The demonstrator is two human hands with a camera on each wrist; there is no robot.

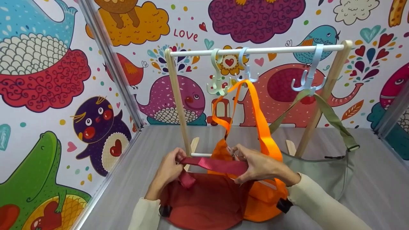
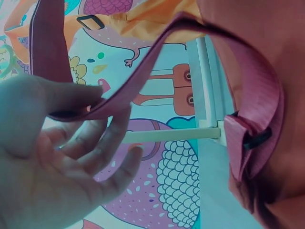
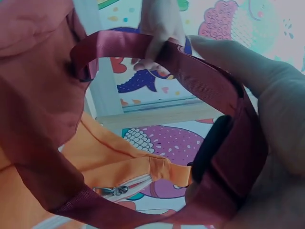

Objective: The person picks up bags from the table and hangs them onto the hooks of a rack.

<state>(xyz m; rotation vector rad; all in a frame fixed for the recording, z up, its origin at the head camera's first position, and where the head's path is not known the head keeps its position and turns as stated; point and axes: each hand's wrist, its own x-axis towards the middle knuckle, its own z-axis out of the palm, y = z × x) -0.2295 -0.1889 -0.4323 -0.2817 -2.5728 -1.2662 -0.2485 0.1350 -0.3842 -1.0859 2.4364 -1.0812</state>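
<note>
A dark red bag (image 1: 204, 201) hangs at the front, below both hands. Its maroon strap (image 1: 220, 165) is spread between them. My left hand (image 1: 168, 167) pinches the strap near its left end; in the left wrist view the thumb and index finger (image 2: 95, 98) meet on it while the other fingers are loosely bent. My right hand (image 1: 260, 164) grips the strap's right part, where the right wrist view shows a black slider (image 3: 212, 145) by the palm. Just behind is an orange bag (image 1: 263, 204), its orange strap (image 1: 260, 118) looped over a pale blue hook (image 1: 246, 68).
A wooden rack (image 1: 177, 102) with a white rail (image 1: 271, 50) stands behind. A pale green hook (image 1: 218, 76) hangs at its left, and another blue hook (image 1: 309, 75) at the right carries a grey-green bag (image 1: 322, 175). Patterned panels (image 1: 188, 19) border the grey table (image 1: 127, 191).
</note>
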